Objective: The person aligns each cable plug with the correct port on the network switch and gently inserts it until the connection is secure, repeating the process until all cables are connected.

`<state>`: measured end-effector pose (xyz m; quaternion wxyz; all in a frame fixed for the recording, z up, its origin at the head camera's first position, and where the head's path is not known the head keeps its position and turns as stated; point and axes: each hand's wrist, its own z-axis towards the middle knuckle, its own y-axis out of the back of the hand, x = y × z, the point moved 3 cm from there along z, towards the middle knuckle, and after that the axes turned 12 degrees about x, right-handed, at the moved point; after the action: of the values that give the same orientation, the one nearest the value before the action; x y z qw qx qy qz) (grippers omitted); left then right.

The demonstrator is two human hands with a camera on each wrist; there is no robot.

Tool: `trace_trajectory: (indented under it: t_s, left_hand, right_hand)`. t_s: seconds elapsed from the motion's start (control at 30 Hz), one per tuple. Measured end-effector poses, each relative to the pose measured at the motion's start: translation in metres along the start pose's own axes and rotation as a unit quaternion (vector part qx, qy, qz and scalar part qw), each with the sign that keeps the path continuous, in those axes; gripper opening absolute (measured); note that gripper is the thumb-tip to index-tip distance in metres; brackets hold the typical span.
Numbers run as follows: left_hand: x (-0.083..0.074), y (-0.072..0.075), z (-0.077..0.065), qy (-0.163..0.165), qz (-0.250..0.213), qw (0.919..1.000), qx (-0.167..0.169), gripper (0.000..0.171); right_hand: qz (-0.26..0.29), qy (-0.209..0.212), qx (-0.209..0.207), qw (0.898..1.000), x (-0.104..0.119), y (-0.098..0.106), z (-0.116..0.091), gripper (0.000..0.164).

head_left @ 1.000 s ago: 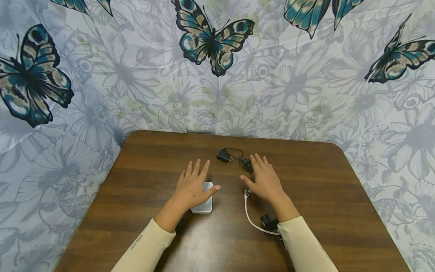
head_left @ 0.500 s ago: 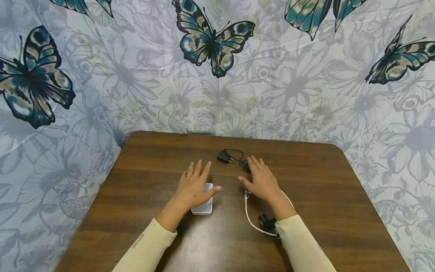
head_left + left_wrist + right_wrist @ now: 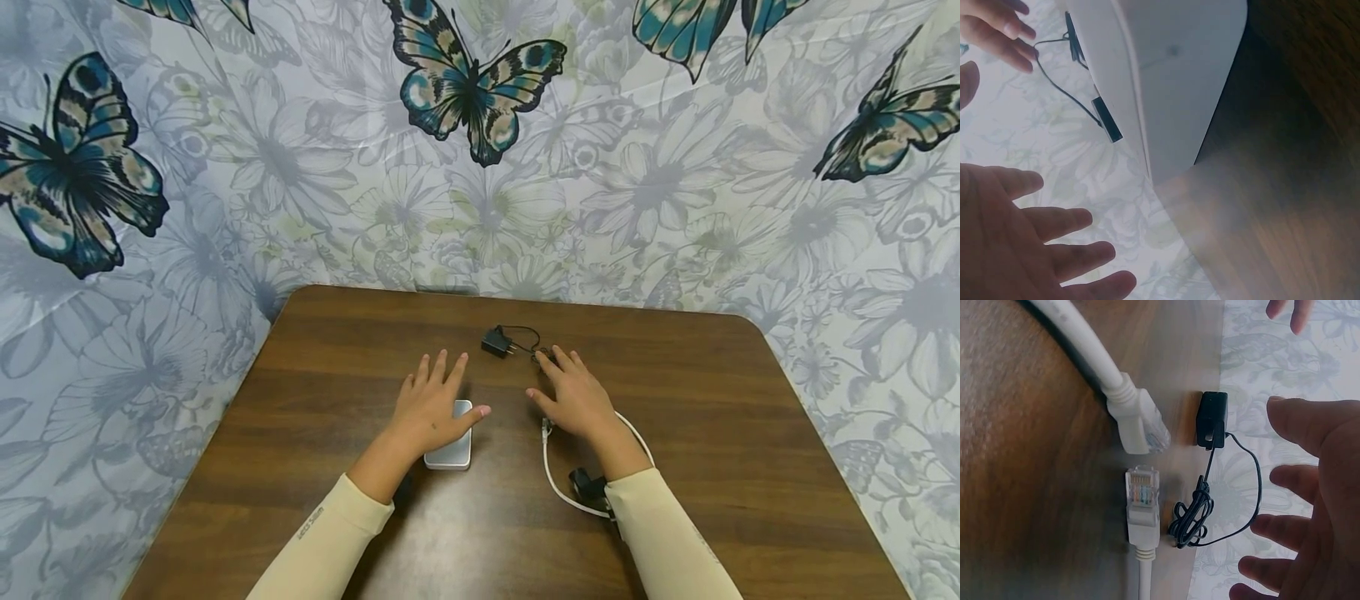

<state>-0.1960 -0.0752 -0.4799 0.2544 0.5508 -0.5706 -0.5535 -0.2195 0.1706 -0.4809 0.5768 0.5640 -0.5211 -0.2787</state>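
sleeves: left sleeve (image 3: 318,546) and right sleeve (image 3: 667,533), pale cream, both cut off at bottom edge; small print on the left one too small to read
black piece (image 3: 587,486): beside right cuff, partly hidden by the wrist, can't make out what it is
white box (image 3: 452,454): on the table (image 3: 337,375), under the left hand (image 3: 427,408); part of its top covered, one face fills much of left wrist view, cut off at top there
left hand: palm down over box, fingers spread apart, thumb out to the side, gripping nothing; contact with box can't be told
Ethernet cable (image 3: 1085,340): white, runs under right forearm, emerges either side, middle hidden; can't tell if it's one length
RJ45 plugs: upper plug (image 3: 1132,422) and lower plug (image 3: 1143,519) just beside each other in right wrist view, both unplugged; head view shows only one clearly
right hand (image 3: 576,396): above the cable, fingers apart, clamped on nothing, cut off at frame edge in right wrist view
power adapter (image 3: 1212,419): black, farther back on table
adapter cord (image 3: 1192,519): bundled, mostly behind right fingertips from head; touch unclear
backdrop (image 3: 300,167): floral cloth, butterflies, several cropped by frame
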Motion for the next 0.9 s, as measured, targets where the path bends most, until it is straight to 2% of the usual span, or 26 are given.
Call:
trace_trajectory:
  t_s: [0.17, 0.33, 0.63, 0.9]
  left_hand:
    - [-0.0010, -0.0004, -0.0002, 0.003, 0.001, 1.0000, 0.004, 0.099]
    - [-0.0026, -0.0013, -0.0011, 0.003, 0.003, 0.9999, 0.011, 0.100]
    - [-0.0046, -0.0013, -0.0014, 0.000, 0.001, 1.0000, 0.009, 0.098]
    - [-0.0053, -0.0019, -0.0006, 0.001, 0.006, 0.9999, 0.012, 0.099]
  right_hand:
    - [-0.003, 0.002, 0.011, 1.000, 0.0009, -0.0011, 0.0004, 0.063]
    - [-0.004, 0.002, 0.014, 1.000, 0.0004, -0.0032, 0.0006, 0.064]
    - [0.001, 0.001, 0.008, 1.000, -0.0019, -0.0074, 0.0021, 0.063]
    - [0.019, 0.009, -0.009, 1.000, 0.0005, -0.0075, 0.0002, 0.057]
